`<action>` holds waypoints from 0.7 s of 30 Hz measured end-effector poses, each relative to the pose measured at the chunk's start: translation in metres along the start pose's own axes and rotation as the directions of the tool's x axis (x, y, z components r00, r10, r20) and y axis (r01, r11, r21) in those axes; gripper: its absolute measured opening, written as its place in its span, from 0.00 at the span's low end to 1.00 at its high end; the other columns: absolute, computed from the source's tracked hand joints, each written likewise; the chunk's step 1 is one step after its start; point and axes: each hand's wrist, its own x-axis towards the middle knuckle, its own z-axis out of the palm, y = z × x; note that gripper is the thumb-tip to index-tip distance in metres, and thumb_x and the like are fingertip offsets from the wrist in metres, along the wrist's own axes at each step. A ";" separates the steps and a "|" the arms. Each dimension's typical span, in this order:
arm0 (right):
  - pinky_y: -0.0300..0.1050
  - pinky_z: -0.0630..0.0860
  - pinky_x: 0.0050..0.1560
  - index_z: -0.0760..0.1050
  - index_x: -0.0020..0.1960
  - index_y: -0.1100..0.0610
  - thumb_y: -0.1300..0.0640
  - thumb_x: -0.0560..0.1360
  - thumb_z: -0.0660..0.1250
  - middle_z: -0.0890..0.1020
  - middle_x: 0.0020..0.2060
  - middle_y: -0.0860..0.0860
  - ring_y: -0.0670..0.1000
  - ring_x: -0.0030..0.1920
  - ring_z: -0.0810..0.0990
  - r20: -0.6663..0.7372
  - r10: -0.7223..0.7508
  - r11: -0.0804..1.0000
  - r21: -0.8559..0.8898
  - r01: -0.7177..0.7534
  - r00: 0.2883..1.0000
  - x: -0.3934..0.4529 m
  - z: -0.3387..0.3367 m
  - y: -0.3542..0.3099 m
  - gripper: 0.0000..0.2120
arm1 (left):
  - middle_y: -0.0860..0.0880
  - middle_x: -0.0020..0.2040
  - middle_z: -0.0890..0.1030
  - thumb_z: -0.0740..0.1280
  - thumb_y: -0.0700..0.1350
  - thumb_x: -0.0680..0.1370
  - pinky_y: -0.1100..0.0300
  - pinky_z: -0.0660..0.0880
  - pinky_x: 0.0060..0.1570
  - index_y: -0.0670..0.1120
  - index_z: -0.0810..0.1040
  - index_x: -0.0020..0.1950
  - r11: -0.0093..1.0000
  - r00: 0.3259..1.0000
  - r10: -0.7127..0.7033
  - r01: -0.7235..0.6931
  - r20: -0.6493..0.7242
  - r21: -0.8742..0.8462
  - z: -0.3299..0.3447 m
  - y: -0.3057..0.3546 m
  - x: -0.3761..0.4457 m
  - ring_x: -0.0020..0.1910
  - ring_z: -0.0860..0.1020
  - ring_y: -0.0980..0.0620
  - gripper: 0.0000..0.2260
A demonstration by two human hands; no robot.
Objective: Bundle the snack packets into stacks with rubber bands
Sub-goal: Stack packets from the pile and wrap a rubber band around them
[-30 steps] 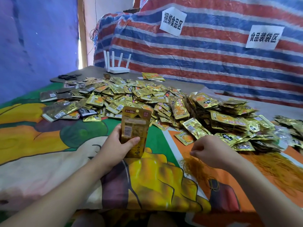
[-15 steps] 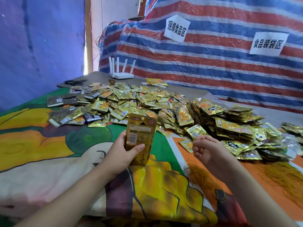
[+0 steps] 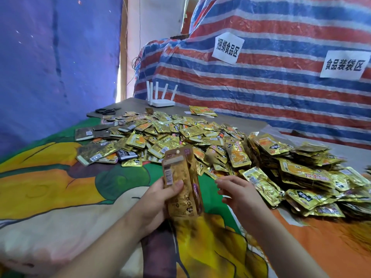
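Left hand point(image 3: 154, 199) grips upright stack of gold packets point(image 3: 181, 182), thumb across front; right hand point(image 3: 239, 194) just beside stack, fingers loosely curled, whether pinching anything unclear; loose packets point(image 3: 180, 131) heaped beyond both hands.

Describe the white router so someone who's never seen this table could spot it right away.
Look to the far end of the table, against the striped tarp. The router sits beyond the heap of gold packets, the only white thing there, with five upright antennas.
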 end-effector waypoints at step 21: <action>0.45 0.69 0.44 0.71 0.31 0.58 0.60 0.68 0.63 0.73 0.33 0.53 0.51 0.35 0.73 0.128 0.110 0.528 0.833 -0.166 0.986 -0.016 0.039 0.011 0.07 | 0.39 0.48 0.83 0.72 0.38 0.73 0.47 0.81 0.46 0.38 0.75 0.62 0.992 0.991 -0.128 0.128 0.031 0.022 -0.001 0.006 -0.003 0.44 0.83 0.43 0.19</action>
